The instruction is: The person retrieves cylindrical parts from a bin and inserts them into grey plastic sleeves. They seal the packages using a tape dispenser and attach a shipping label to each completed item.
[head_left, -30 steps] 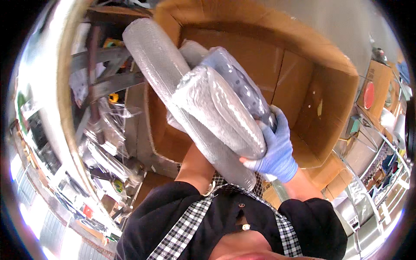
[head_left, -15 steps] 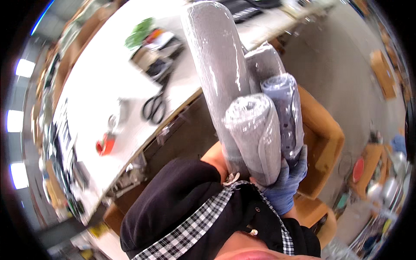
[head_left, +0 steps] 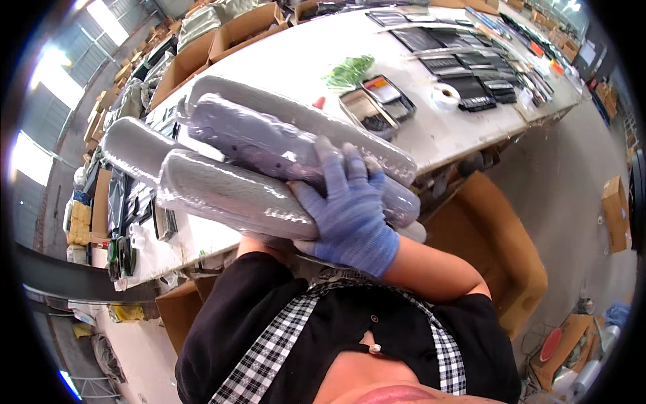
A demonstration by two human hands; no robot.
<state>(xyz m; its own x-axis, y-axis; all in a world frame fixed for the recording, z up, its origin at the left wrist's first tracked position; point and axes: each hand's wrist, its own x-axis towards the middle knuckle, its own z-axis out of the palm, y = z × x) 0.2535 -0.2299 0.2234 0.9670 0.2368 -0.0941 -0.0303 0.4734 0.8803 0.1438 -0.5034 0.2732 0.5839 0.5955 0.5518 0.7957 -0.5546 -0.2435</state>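
Several grey rolls in clear plastic wrap lie bundled almost level across my chest, over the table's near edge. A light grey roll (head_left: 235, 202) is nearest me, with a darker bluish-grey roll (head_left: 259, 138) beyond it. Farther off is a long grey roll (head_left: 303, 111), and another grey roll (head_left: 138, 149) sticks out at the left. My right hand (head_left: 353, 215), in a blue glove, presses over their right part, fingers spread across the wrap and gripping the bundle. Under the rolls my left arm reaches forward; only a fingertip of my left hand (head_left: 319, 103) shows past the far roll.
On the white table (head_left: 296, 57) are a tray of small items (head_left: 377, 111), green leafy-looking material (head_left: 350, 71), a white tape roll (head_left: 444, 96) and rows of black flat packs (head_left: 464, 64). Open cardboard boxes (head_left: 245, 37) line the far side. A large carton (head_left: 498, 249) stands at my right.
The rolls have swung from upright to nearly level, their tops now toward the left. My right hand has moved from their lower ends onto their upper side. The view has turned, showing more table.
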